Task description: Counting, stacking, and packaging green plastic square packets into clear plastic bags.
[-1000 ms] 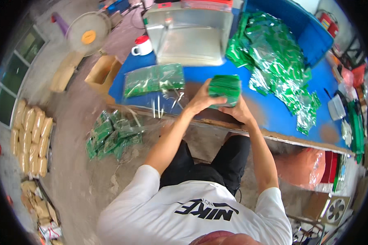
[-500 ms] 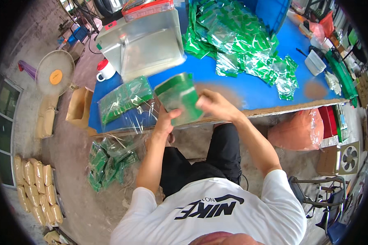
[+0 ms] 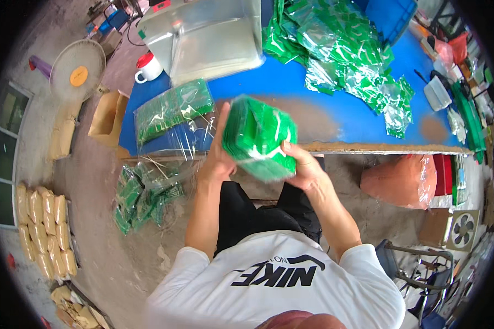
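My right hand [image 3: 306,170] is gripping the right side of a thick stack of glossy green-and-clear plastic packets [image 3: 263,134], its thumb lying across the face. My left hand [image 3: 218,159] is stretching a finger up along the stack's left side; I cannot tell how firmly it is holding. Between them the stack is tilting over the front edge of the blue-topped bench [image 3: 368,131]. Near the front left corner, a clear plastic bag of green packets [image 3: 175,109] is lying. A white mug with a red lid [image 3: 149,68] is standing by the left edge; a loose heap of shiny green packets [image 3: 340,49] is spreading toward the far edge.
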Available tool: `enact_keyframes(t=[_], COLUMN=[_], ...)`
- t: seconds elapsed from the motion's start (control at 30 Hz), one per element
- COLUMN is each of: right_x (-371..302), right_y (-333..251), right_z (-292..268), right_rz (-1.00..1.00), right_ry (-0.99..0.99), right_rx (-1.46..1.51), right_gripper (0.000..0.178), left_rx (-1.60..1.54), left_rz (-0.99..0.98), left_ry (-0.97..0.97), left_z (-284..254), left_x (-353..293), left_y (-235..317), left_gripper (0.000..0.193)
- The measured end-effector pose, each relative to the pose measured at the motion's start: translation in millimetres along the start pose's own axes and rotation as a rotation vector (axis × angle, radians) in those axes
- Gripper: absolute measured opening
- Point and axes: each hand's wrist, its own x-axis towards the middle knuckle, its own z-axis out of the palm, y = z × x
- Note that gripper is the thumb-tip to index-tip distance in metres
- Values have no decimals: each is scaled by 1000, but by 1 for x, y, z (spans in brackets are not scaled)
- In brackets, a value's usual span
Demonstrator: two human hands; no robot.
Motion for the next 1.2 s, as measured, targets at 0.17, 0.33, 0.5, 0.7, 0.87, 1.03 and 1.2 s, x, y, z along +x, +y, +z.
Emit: enact_keyframes(t=[0.17,0.33,0.5,0.7,0.87,1.03,1.2], right_x=[21,13,4,-10,-4,16,41], right_y=[-1,11,2,7,18,18,-14], right_z=[6,-1,-2,7,12,-1,-10], right_rz=[-422,-515,-533,-563,-335,-397,-845], right_ry=[339,386,408,304,206,186,444], right_rx=[-880,-926,-1026,-1326,-689,-810,-1160], right_gripper=[105,97,95,100,96,91,91], left_rx=[-324,-451,-55,588,393,543,1683], left_rz=[51,-65,-12,201,203,173,349], left_ry=[543,712,788,845,799,796,527], left_z=[29,40,34,34,40,4,-58], left_x=[-10,5,-2,-2,-3,-14,-60], left_y=[-42,-34,-31,-44,-36,-23,54], left_gripper=[66,48,31,46,50,34,48])
